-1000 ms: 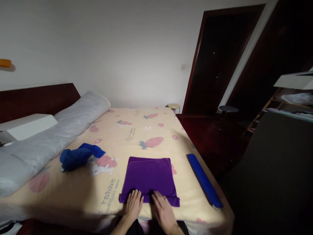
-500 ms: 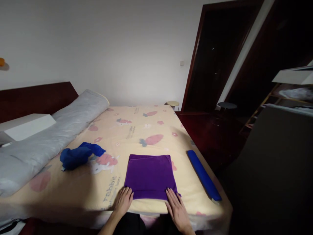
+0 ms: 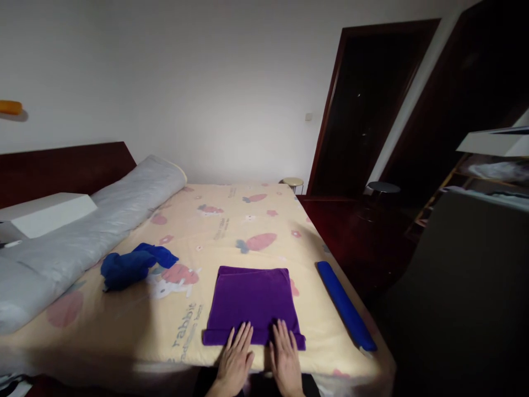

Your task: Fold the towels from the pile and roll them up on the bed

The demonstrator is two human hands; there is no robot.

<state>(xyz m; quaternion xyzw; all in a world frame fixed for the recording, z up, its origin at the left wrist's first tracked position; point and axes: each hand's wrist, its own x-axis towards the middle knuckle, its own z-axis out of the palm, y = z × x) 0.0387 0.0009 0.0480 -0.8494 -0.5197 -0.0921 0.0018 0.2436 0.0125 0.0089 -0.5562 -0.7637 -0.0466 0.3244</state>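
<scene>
A purple towel (image 3: 254,298) lies flat on the bed, folded into a near-square, with a narrow folded or rolled band along its near edge. My left hand (image 3: 237,355) rests on that band left of its middle, fingers stretched out. My right hand (image 3: 285,353) lies flat on the same band further right, its fingers also extended. Both palms reach back over the bed's near edge. To the right is a long blue cloth roll (image 3: 345,306), apart from the towel. A crumpled blue cloth (image 3: 138,266) sits to the left.
The bed (image 3: 215,242) has a rabbit-and-carrot sheet. A long grey bolster (image 3: 124,209) and a white box (image 3: 53,214) are by the headboard (image 3: 66,162). Two stools, one pale (image 3: 293,181) and one dark (image 3: 383,187), stand beyond. At right is a dark grey panel (image 3: 467,275).
Both hands have moved inward from the towel's near corners onto its near band, closer together. The band now shows more distinctly along the edge. The view has tilted slightly upward.
</scene>
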